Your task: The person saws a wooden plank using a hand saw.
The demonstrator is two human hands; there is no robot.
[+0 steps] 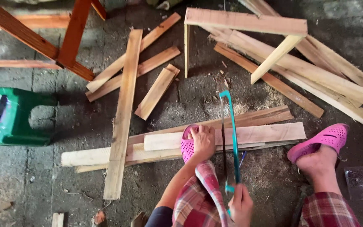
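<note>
On the concrete floor (43, 185), toward its left edge, a green plastic stool (15, 115) lies tipped on its side. Above it, at the upper left corner, the reddish-brown legs of a wooden frame (70, 35) cross each other. Just right of the stool, a long plank (122, 109) runs from the upper middle down toward the lower edge, lying across a low stack of pale boards (248, 134) that stretches sideways across the middle of the floor. Three shorter slats (156, 90) lie fanned out above that stack.

Near the middle, the left hand (202, 141) presses flat, fingers spread, on the top board, touching a pink sandal (186, 145) that is planted on the same stack. Just right of the hand, a teal-framed hacksaw (232, 134) stands across the boards, its dark blade meeting the wood beside the hand and sawdust scattered around the cut. The right hand (241, 206) is clenched round the saw's handle at the lower edge, below a plaid-trousered knee.

Farther right, an unfinished wooden stool (244, 21) stands near the top edge, partly over a heap of long planks (316, 71) that slants toward the right edge. Below that heap, the other pink sandal (324, 141) rests on the floor, well apart from the boards, and a small clear plastic bag (359, 183) lies just beside it near the lower right corner.
</note>
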